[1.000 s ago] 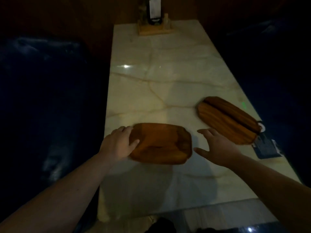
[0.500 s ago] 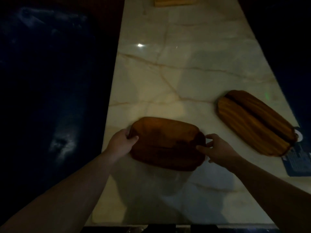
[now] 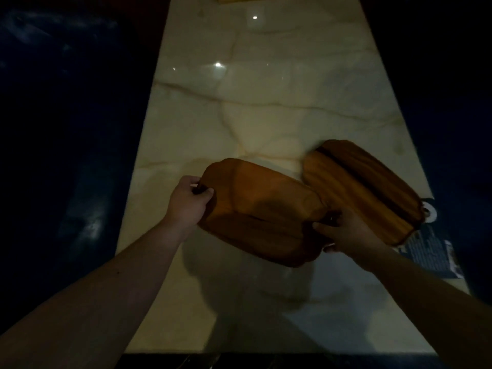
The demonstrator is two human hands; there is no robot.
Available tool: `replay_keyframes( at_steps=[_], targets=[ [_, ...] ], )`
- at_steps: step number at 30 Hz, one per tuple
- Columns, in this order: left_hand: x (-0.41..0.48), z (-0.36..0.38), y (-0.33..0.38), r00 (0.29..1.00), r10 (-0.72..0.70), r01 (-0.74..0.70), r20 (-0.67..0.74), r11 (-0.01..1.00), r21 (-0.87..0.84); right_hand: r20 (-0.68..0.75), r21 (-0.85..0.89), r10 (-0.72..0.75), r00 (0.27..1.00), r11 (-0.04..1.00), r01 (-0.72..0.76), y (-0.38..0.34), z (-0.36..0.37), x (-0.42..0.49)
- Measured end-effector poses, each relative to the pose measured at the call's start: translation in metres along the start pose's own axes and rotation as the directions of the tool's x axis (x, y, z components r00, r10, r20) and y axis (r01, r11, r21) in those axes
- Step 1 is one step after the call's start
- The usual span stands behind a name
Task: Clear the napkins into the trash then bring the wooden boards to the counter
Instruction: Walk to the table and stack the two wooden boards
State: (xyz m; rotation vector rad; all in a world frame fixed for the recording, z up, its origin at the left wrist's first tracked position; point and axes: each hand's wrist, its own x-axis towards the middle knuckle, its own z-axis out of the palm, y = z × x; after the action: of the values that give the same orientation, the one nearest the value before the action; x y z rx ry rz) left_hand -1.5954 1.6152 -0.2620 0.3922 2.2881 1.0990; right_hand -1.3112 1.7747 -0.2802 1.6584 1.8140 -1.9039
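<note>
Wooden board (image 3: 262, 211), long axis left-right, right end nearer.

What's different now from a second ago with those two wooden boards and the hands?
The right hand, open beside the near wooden board a second ago, has closed on its right end. With the left hand on the other end, the board has been raised and carried toward the striped wooden board. That board and the dark card stayed put on the marble table.

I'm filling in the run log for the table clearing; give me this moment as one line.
phase: boards | left hand: gripping near board | right hand: gripping same board | far board: on marble table | napkins: none seen
</note>
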Motion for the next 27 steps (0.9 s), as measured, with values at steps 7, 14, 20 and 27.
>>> replay_keyframes(
  at_steps=[7, 14, 20, 27],
  targets=[
    [-0.003, 0.071, 0.058, 0.987, 0.072, -0.076, 0.140, 0.997, 0.023, -0.092, 0.089, -0.070, 0.993, 0.993, 0.079, 0.031, -0.070, -0.018],
    [0.012, 0.153, 0.104, 0.928, 0.159, -0.205, 0.336, 0.973, 0.107, -0.208, 0.167, -0.021, 0.978, 0.984, 0.057, 0.059, -0.122, -0.015],
    [0.033, 0.202, 0.128, 0.888, 0.209, -0.331, 0.409, 0.909, 0.254, -0.278, 0.112, -0.024, 0.960, 0.992, 0.057, 0.071, -0.152, 0.000],
    [0.038, 0.233, 0.130, 0.878, 0.304, -0.444, 0.371, 0.809, 0.386, -0.303, -0.037, -0.046, 0.952, 0.999, 0.036, 0.080, -0.168, 0.011]
  ],
)
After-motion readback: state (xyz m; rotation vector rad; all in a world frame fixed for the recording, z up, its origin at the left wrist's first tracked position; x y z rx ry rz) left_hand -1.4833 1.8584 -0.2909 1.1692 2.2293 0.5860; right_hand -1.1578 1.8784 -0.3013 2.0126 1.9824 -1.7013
